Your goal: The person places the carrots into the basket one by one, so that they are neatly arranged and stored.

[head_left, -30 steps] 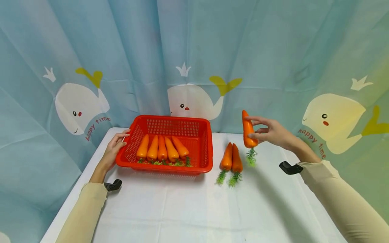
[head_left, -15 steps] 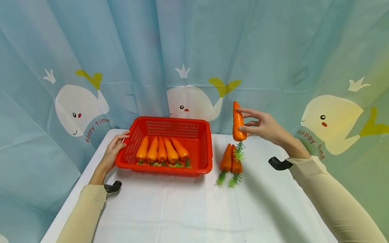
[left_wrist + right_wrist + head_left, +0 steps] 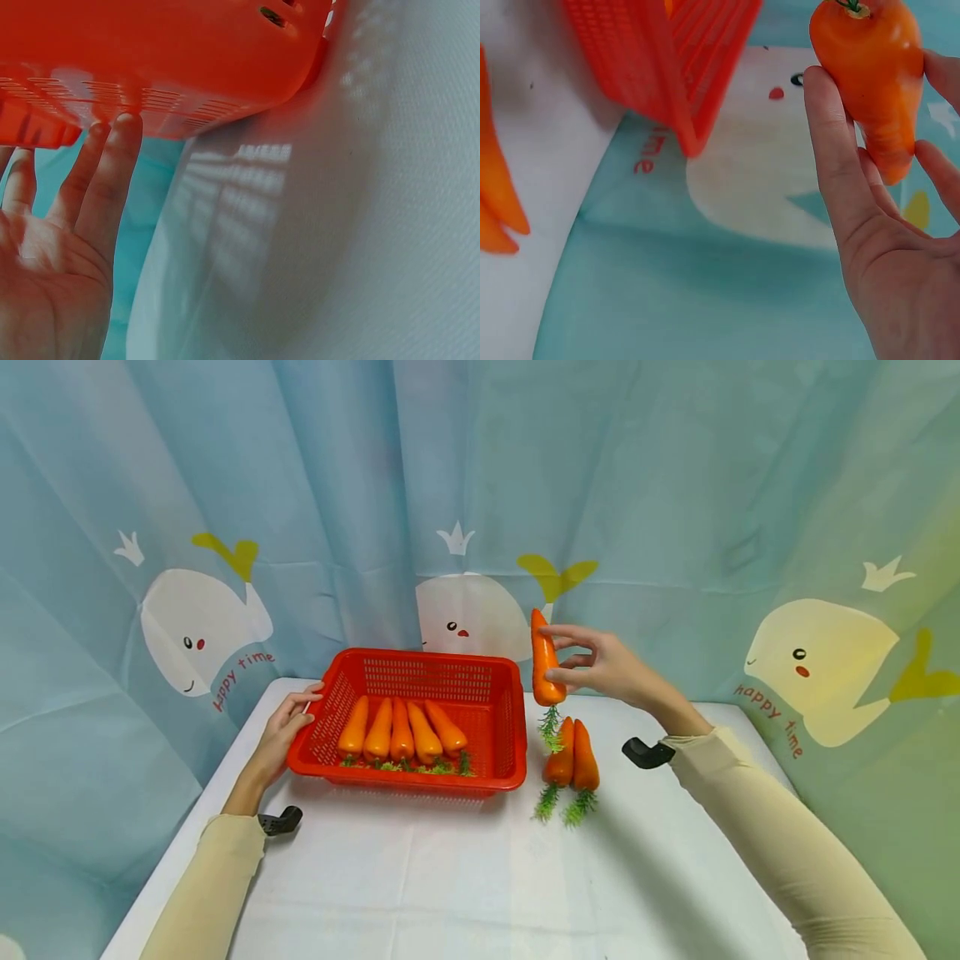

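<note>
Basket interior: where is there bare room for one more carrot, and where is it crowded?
Inside the red basket, bare floor lies between the five carrots and its right wall, and behind their tips toward the back wall. The left and middle are crowded. Outside, two loose carrots lie close beside the right wall.

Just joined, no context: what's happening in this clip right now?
A person's right hand holds a carrot in the air, tip up, just right of a red basket. The left hand rests on the basket's left rim. Five carrots lie in the basket; two more lie on the white table beside it.
</note>
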`<control>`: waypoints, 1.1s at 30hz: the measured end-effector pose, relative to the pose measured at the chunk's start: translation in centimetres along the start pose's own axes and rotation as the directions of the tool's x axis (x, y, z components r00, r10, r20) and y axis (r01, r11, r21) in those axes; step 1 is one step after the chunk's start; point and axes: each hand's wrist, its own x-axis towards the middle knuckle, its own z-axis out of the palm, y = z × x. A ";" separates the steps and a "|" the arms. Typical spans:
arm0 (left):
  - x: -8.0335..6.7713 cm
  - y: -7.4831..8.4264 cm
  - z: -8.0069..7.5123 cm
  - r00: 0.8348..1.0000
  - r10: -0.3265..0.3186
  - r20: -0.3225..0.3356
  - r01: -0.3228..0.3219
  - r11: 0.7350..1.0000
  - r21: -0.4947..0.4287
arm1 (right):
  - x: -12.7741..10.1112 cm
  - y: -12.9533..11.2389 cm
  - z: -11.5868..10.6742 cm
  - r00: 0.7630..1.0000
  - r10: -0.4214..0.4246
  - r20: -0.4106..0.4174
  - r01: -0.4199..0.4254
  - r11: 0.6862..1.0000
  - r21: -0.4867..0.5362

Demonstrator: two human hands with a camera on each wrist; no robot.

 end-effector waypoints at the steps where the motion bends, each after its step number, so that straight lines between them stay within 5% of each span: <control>1: 0.0 0.0 0.0 1.000 -0.002 0.001 0.002 1.000 -0.001 | 0.4 0.0 0.3 1.000 -0.001 0.010 0.001 1.000 0.001; 14: 0.3 -0.3 -0.2 1.000 -0.015 0.002 0.015 1.000 0.012 | 6.8 0.0 7.2 0.984 -0.073 0.163 0.063 0.996 0.068; 22: 0.1 -0.3 -0.2 1.000 -0.020 0.002 0.020 1.000 -0.005 | 10.9 0.1 12.4 0.975 -0.083 0.206 0.082 0.997 0.015; 33: 0.0 -0.1 -0.2 1.000 -0.012 -0.001 0.012 1.000 0.012 | 14.9 0.9 19.0 0.966 0.043 0.254 -0.064 0.995 0.077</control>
